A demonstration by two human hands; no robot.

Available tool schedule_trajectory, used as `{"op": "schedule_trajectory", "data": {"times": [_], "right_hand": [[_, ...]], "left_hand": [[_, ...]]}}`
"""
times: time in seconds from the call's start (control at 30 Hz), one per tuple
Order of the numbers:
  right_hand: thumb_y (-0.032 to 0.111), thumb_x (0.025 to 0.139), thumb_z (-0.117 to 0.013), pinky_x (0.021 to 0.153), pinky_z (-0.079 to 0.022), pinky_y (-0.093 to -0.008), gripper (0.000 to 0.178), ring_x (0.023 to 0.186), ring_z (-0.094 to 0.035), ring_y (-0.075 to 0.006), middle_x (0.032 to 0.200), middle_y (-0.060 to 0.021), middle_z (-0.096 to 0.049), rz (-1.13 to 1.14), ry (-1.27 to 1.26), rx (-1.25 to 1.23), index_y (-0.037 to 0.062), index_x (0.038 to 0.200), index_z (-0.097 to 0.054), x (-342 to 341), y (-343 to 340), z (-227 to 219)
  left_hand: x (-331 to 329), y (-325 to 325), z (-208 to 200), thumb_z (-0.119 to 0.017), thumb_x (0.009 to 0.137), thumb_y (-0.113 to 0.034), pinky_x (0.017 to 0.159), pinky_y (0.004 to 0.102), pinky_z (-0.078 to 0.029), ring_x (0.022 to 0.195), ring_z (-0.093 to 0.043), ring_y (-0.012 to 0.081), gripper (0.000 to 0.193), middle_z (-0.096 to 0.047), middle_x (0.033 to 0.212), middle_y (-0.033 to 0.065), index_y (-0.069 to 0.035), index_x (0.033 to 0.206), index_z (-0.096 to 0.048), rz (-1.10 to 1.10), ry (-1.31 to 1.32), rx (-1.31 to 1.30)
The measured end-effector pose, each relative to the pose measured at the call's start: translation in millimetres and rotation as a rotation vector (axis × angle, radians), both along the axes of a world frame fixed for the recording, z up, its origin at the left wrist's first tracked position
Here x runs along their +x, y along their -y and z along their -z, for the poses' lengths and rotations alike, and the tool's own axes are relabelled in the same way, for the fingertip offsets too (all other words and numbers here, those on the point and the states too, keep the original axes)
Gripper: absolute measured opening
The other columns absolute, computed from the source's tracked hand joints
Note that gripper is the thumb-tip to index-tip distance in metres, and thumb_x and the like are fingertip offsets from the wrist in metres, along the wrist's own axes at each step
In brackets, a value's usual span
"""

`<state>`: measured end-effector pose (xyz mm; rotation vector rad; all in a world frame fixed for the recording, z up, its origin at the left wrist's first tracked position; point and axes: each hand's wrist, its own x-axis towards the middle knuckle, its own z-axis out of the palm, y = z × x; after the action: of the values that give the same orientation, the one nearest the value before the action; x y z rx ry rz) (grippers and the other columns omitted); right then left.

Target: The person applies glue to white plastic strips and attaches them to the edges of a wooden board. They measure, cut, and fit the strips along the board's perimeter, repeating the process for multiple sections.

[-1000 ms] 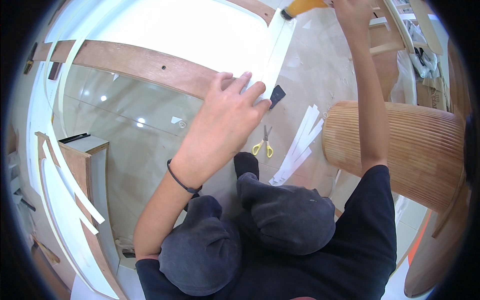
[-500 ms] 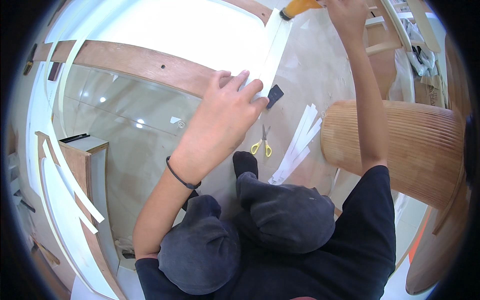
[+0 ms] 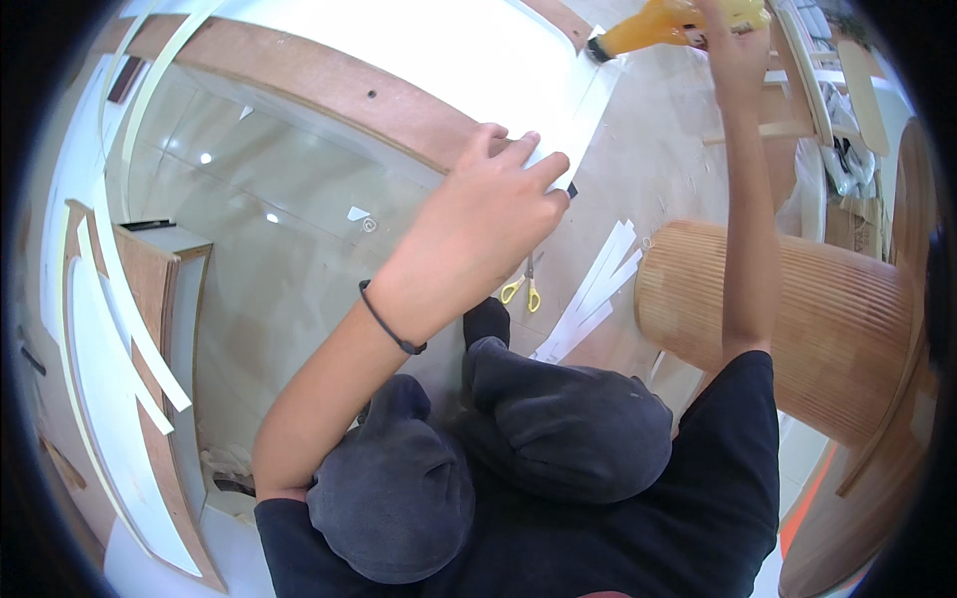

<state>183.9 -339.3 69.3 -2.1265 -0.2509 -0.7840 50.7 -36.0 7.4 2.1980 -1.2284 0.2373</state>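
Observation:
My right hand (image 3: 738, 65) holds a clear plastic bottle (image 3: 648, 30) of yellow-orange stuff. It is tilted sideways, its dark tip down at the right edge of a large white panel (image 3: 439, 55). The upper part of this hand runs to the picture's top edge. My left hand (image 3: 483, 214) lies over the panel's near right corner, fingers spread, its palm hidden from view. A brown wooden strip (image 3: 299, 65) runs along the panel's near side. Just past my left fingertips a small dark object (image 3: 572, 189) peeks out.
Yellow-handled scissors (image 3: 523, 287) and several white strips (image 3: 588, 299) lie on the tiled floor before my foot. To the right a ribbed wooden drum (image 3: 778, 319) lies on its side, with pale wooden furniture (image 3: 797, 110) behind. A wood-edged white piece (image 3: 110, 399) stands at left.
The view has turned slightly. The bottle's tip has come a little nearer along the panel's right edge, and more of the bottle shows. My left hand stays on the panel's corner.

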Motion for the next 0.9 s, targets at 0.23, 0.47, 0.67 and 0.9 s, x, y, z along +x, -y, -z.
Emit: {"op": "schedule_trajectory", "data": {"times": [0.23,0.47,0.67,0.9], "right_hand": [[0.029,0.088,-0.073,0.063,-0.06,-0.0287,0.042,0.085,-0.069,-0.0138,0.102,-0.0071,-0.067,0.144,-0.203,0.08,0.0028,0.117,-0.058,24.0,41.7,-1.1],[0.027,0.087,-0.075,0.061,-0.06,-0.0275,0.038,0.084,-0.068,-0.0124,0.101,-0.0062,-0.067,0.056,-0.108,0.103,0.0024,0.112,-0.061,22.1,34.5,-2.0],[0.021,0.088,-0.076,0.075,-0.053,-0.0261,0.028,0.085,-0.065,-0.0119,0.097,-0.0051,-0.068,0.11,0.124,-0.227,-0.0003,0.103,-0.065,-1.2,1.5,-5.5],[0.017,0.088,-0.075,0.077,-0.052,-0.0268,0.026,0.087,-0.064,-0.0112,0.099,-0.0058,-0.068,-0.129,0.063,-0.3,-0.0013,0.103,-0.064,-45.1,-26.2,-11.0]], "left_hand": [[-1.4,-0.9,-0.5,-0.068,0.077,-0.003,0.106,0.0419,-0.039,0.123,-0.053,0.0237,0.026,-0.063,0.114,0.0061,-0.009,0.103,-0.072,-0.021,-0.024,0.103],[-2.6,-1.3,-0.9,-0.067,0.077,-0.002,0.105,0.0408,-0.04,0.121,-0.055,0.023,0.026,-0.064,0.115,0.0059,-0.009,0.1,-0.072,-0.033,-0.02,0.099],[-1.9,-1.3,0.0,-0.066,0.077,-0.002,0.106,0.0413,-0.04,0.122,-0.054,0.0233,0.026,-0.064,0.115,0.0062,-0.009,0.102,-0.072,-0.023,-0.033,0.083],[-0.2,-0.7,0.6,-0.065,0.079,-0.005,0.107,0.0427,-0.038,0.124,-0.053,0.0245,0.028,-0.062,0.116,0.0063,-0.009,0.106,-0.071,-0.021,-0.017,0.086]]}}
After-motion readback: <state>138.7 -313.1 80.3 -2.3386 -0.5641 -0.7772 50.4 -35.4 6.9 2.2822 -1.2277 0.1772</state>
